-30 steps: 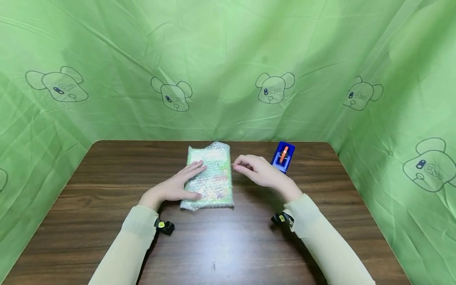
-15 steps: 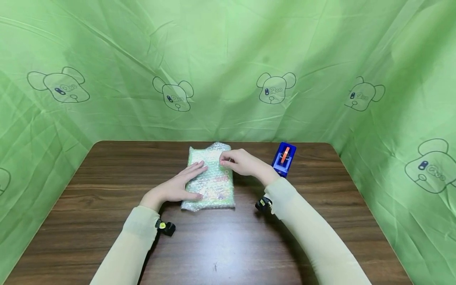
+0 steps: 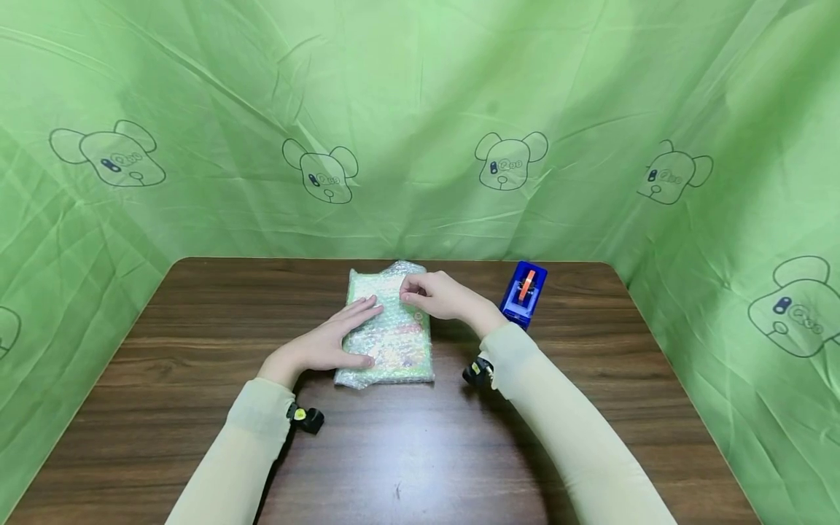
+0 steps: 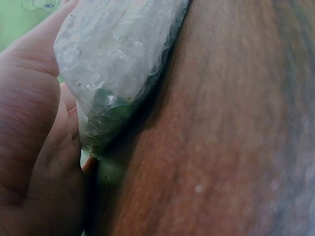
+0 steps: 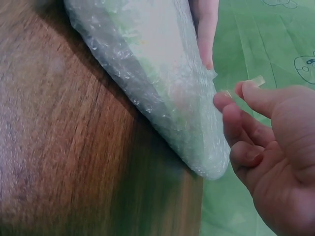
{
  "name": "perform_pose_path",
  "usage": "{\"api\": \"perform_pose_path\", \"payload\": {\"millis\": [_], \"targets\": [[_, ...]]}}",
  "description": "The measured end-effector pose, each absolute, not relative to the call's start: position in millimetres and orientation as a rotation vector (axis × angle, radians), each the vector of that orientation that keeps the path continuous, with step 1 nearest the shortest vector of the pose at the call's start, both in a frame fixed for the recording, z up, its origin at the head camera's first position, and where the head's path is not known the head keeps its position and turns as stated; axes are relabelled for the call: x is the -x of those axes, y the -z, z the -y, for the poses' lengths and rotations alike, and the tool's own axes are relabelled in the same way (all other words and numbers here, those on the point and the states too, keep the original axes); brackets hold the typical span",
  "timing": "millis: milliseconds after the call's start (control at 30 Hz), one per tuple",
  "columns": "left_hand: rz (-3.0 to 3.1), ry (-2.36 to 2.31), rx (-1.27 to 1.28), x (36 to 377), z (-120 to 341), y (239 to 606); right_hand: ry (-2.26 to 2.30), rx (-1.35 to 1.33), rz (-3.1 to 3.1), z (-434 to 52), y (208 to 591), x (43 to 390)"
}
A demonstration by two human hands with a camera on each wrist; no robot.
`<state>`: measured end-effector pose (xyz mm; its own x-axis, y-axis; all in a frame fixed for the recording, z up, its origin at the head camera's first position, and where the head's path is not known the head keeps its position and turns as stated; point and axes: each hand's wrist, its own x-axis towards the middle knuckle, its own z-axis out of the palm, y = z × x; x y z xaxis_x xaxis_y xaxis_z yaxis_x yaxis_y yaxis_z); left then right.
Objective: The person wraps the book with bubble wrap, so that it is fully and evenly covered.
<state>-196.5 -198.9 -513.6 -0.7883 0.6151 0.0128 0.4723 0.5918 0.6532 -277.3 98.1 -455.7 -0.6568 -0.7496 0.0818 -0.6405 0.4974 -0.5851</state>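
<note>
A flat package in bubble wrap (image 3: 390,343) lies on the table, with a printed green and white item showing through. My left hand (image 3: 324,343) rests on its left side, fingers spread straight and the thumb along the lower part. Over the package's upper right, my right hand (image 3: 442,295) has its thumb and forefinger brought together. In the right wrist view they pinch a short strip of clear tape (image 5: 258,81), its end sticking out past the thumb. Its other fingers are curled. The left wrist view shows a folded corner of bubble wrap (image 4: 113,73) beside the palm.
A blue tape dispenser (image 3: 518,310) with an orange wheel stands at the back right, close behind the right wrist. The dark wooden table (image 3: 197,328) ends at a green curtain (image 3: 420,146) behind and at both sides.
My right hand has moved left from beside the package to over its upper right part, mostly in the first half second. The left hand has stayed on the package.
</note>
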Motion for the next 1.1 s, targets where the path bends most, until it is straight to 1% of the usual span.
{"api": "perform_pose_path", "payload": {"millis": [233, 733, 1100], "targets": [[-2.593, -0.975, -0.897, 198, 199, 514, 0.905, 1.167, -2.543, -98, 459, 280], [-2.596, -0.988, -0.882, 198, 200, 516, 0.705, 1.342, -2.480, -88, 454, 289], [-2.595, -0.986, -0.883, 198, 201, 517, 0.552, 1.330, -2.460, -82, 456, 292]]}}
